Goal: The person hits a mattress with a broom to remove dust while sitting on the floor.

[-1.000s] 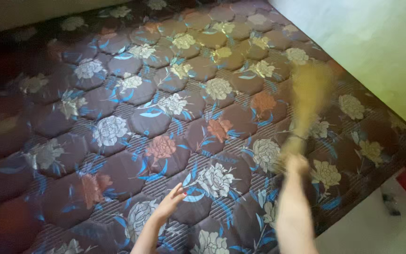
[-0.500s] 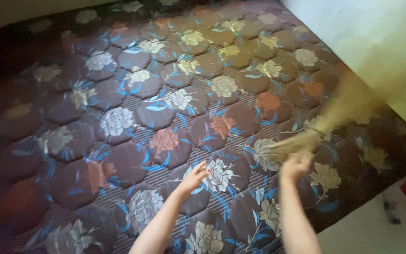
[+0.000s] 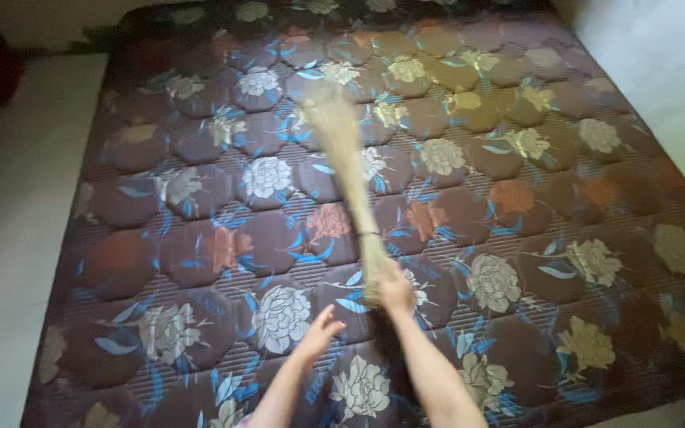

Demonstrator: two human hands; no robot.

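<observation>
The straw hand broom [image 3: 350,178] has swung from the right edge of the mattress [image 3: 160,166] to its middle, so the sweeping now covers the centre. The right hand [image 3: 396,292] is closed around its handle; the left hand [image 3: 320,333] rests open with fingers spread on the quilting. One broom, one mattress, two hands.

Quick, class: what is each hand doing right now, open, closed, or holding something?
Left hand: open, fingers spread over the floral mattress.
Right hand: closed around the handle of the straw broom.
</observation>
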